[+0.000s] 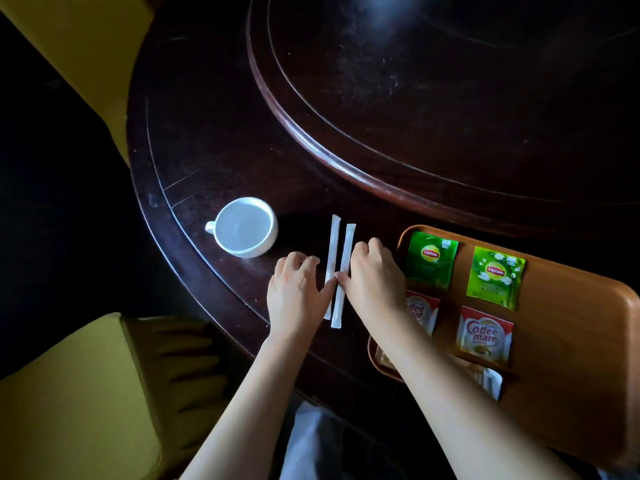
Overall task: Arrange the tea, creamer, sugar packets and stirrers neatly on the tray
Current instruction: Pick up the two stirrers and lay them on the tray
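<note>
1. Dark polished wood fills our view: a round table (pixel 214 161) with a raised turntable (pixel 433 98) at its centre, and yellow chairs (pixel 69 393) at the left.
2. Nearest us, a wooden tray (pixel 571 358) sits at the table's right edge; what may be sugar packets (pixel 490 379) lie at its near end, mostly hidden behind our right forearm.
3. Beyond them on the tray lie two Coffee mate sachets (pixel 485 336), then two green Lipton tea bags (pixel 495 277).
4. Left of the tray, two wrapped stirrers (pixel 341 271) lie side by side on the table.
5. Our left hand (pixel 298 292) rests flat beside them, fingers slightly spread, thumb tip touching the left one.
6. Our right hand (pixel 374 275) curls its fingers over the right stirrer, pressing rather than gripping.
7. Farther left stands an empty white cup (pixel 246 226).
</note>
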{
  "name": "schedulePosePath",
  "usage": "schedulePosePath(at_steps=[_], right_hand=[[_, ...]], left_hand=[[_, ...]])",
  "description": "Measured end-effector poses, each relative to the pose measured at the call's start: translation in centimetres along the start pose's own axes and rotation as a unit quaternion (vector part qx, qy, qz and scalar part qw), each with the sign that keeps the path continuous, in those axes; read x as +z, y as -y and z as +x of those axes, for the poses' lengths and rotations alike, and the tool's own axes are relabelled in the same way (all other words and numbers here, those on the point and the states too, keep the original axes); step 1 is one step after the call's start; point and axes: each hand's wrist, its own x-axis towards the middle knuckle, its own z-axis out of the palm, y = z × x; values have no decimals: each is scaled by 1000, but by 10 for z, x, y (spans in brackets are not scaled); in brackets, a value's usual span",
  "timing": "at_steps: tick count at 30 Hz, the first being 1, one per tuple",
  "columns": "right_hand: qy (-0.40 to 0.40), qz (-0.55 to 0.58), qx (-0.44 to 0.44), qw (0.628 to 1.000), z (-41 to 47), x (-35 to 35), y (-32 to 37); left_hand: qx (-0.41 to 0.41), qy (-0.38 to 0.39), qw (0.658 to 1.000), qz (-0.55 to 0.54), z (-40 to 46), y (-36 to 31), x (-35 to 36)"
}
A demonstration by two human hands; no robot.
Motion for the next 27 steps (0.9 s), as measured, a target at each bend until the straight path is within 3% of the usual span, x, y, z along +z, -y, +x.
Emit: schedulePosePath(at_steps=[13, 22, 27], right_hand=[[59, 8, 80, 995, 7, 4, 17], [84, -13, 72, 994, 4, 4, 24], [85, 43, 76, 993, -3, -1, 26]], left_hand=[[-140, 73, 987, -9, 9, -14, -11], [-210, 97, 955, -187, 9, 8, -25], [-259, 120, 912, -295, 4, 17, -29]])
